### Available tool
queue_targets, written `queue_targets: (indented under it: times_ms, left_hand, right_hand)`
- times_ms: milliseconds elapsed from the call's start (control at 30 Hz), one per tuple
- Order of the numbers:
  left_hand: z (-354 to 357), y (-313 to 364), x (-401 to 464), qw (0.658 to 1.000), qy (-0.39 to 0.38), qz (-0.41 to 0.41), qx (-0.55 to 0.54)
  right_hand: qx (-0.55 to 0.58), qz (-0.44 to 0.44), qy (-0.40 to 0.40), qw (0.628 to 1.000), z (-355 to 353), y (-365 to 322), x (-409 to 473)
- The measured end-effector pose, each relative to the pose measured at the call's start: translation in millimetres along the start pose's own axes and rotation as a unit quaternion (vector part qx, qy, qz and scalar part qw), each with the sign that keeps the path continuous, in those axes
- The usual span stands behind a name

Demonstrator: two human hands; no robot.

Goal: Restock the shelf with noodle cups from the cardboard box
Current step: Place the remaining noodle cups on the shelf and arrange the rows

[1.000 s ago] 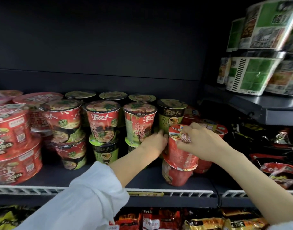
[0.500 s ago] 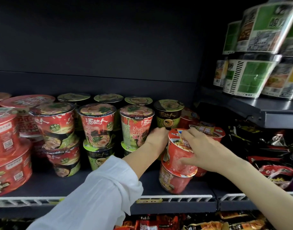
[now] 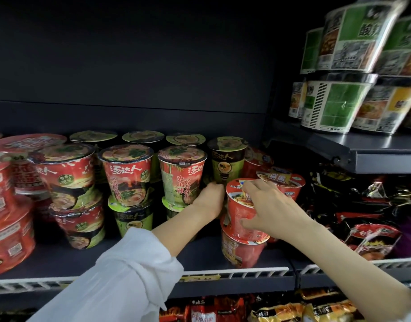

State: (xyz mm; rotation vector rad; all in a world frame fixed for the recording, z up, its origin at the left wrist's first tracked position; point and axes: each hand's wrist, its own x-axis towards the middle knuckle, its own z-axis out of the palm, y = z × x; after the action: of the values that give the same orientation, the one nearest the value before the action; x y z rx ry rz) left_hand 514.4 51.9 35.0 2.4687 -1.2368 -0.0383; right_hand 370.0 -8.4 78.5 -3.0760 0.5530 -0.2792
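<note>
The right hand (image 3: 267,205) grips the side and lid of a red noodle cup (image 3: 240,211) stacked on a second red cup (image 3: 241,251) near the front of the shelf (image 3: 200,254), apparently seating it squarely so the stack stands. The left hand (image 3: 210,198), knuckles toward the camera and fingers hidden, presses against the cup's left side; whether it grips anything cannot be told. Rows of stacked red and green cups (image 3: 127,175) crowd the left, more red cups (image 3: 282,182) sit just behind, dark snack bags (image 3: 372,219) lie right, and no cardboard box is visible.
</note>
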Motion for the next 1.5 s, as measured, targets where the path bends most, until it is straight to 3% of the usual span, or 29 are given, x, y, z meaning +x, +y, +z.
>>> queue_targets:
  times_ms: [167, 367, 600, 967, 1100, 1167, 1267, 1500]
  left_hand:
    - [2, -10, -5, 1.000, 0.008, -0.006, -0.023]
    - [7, -9, -8, 0.993, -0.042, 0.034, 0.110]
    - [9, -1, -3, 0.981, -0.043, 0.020, 0.191]
    - [7, 5, 13, 0.986, -0.078, -0.039, 0.145]
    - [7, 6, 11, 0.985, -0.095, -0.055, 0.133]
    - [8, 6, 12, 0.983, -0.093, -0.063, 0.145]
    - [9, 6, 15, 0.983, -0.073, -0.065, 0.153]
    - [8, 5, 21, 0.984, -0.080, -0.080, 0.140]
  right_hand:
    - [0.001, 0.033, 0.004, 0.999, 6, -7, -1]
    - [-0.018, 0.080, 0.010, 0.997, 6, -12, 4]
    - [-0.071, 0.058, 0.029, 0.995, 6, -1, 4]
    - [-0.091, 0.033, 0.007, 0.995, 5, 5, 4]
    - [0.062, 0.052, -0.042, 0.996, -16, 10, 13]
    - [0.118, 0.051, 0.001, 0.992, -24, 16, 29]
    - [0.119, 0.032, 0.063, 0.990, -28, 21, 59]
    - [0.128, 0.026, 0.033, 0.991, -14, 26, 132]
